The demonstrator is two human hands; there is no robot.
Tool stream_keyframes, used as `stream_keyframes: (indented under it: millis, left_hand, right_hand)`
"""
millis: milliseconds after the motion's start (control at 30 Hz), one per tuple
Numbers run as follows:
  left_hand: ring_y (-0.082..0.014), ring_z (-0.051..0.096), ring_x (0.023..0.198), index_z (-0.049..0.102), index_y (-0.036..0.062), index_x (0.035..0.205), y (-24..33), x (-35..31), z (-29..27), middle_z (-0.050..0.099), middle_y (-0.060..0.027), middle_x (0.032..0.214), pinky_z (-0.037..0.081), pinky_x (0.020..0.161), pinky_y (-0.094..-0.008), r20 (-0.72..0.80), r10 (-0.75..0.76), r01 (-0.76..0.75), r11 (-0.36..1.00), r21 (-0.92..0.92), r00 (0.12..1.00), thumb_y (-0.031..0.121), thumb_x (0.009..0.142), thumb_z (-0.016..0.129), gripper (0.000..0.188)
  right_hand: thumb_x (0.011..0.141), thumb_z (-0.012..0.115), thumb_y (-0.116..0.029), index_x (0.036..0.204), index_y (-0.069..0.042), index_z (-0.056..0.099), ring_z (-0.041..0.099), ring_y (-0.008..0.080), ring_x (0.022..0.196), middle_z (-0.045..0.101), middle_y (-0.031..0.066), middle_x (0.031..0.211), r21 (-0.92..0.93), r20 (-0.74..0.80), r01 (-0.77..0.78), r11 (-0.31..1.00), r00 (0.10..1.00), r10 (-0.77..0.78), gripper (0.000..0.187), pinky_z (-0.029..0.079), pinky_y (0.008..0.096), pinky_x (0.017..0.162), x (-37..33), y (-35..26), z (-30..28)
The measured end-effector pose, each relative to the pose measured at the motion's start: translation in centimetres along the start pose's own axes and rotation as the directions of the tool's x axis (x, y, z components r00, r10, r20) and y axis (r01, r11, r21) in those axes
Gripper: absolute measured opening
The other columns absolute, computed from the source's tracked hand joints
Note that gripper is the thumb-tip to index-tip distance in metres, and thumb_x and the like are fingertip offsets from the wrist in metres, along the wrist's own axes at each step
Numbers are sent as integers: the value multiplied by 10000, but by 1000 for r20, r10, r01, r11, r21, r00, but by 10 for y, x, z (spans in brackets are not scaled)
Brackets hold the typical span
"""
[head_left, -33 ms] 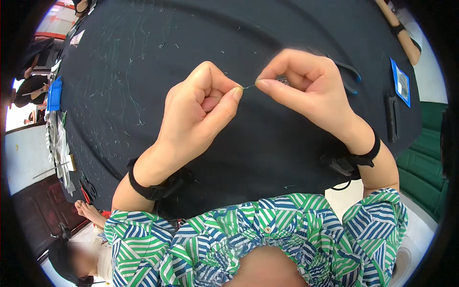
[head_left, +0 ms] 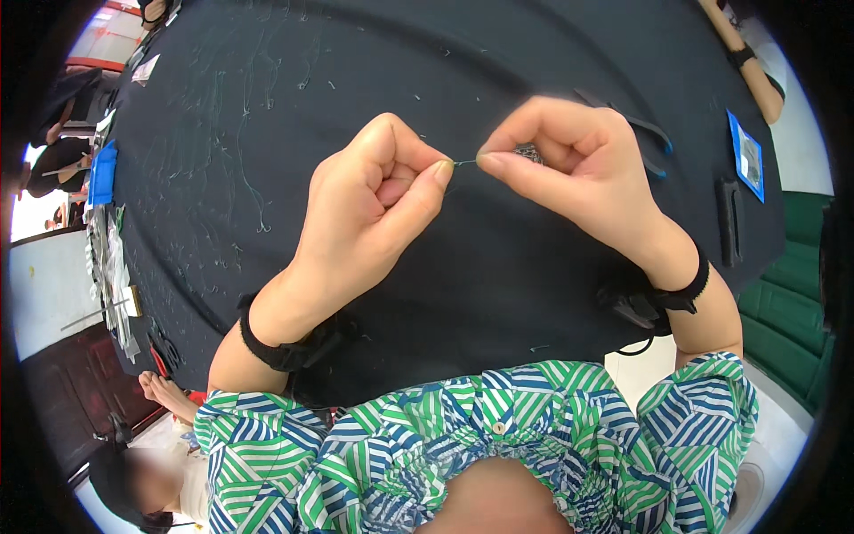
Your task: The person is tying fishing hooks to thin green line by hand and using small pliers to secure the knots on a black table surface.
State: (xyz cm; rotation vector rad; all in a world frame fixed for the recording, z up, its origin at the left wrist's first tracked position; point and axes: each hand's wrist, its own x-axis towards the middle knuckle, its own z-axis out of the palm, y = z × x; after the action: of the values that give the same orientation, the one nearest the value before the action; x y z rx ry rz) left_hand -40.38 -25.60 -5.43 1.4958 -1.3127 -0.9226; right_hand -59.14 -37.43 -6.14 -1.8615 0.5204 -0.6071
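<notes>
A short length of thin green thread runs between my two hands above the black cloth. My left hand pinches one end between thumb and forefinger, its other fingers curled in. My right hand grips the other end in the same way, a few centimetres off. Whatever else the fingertips may hold is hidden. Behind the right fingers lies a small pile of shiny metal bits, partly covered by the hand. A tool with blue-tipped handles rests just beyond the right hand, its far part hidden.
Fine threads with small hooks lie scattered across the black cloth at the left. A blue-edged packet and a black bar are at the right. Scissors lie at the left edge. Other people sit around the table.
My right hand has dropped very slightly, and a little more of the metal pile shows behind it. My left hand stays in place, and both pinches hold.
</notes>
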Motion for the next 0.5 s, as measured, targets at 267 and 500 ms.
stream_keyframes:
  millis: [267, 500]
  left_hand:
    - [7, 382, 561, 539, 7, 844, 2, 1, 0, 432, 75, 610, 313, 501, -178, -11, -1, 0, 997, -83, 1000, 31, 899, 624, 104]
    - [14, 382, 569, 544, 6, 841, 4, 1, 0, 428, 84, 612, 313, 507, -172, -16, -39, 37, 992, -118, 999, 30, 894, 633, 106]
  right_hand:
    - [811, 718, -134, 846, -49, 686, 330, 39, 465, 427, -38, 531, -147, 11, 104, 984, 995, -104, 97, 241, 246, 445, -1, 0, 4]
    - [733, 742, -23, 922, -40, 666, 384, 52, 535, 593, 22, 1012, -264, 47, 307, 914, 951, -306, 205, 335, 209, 501, 3, 2, 5]
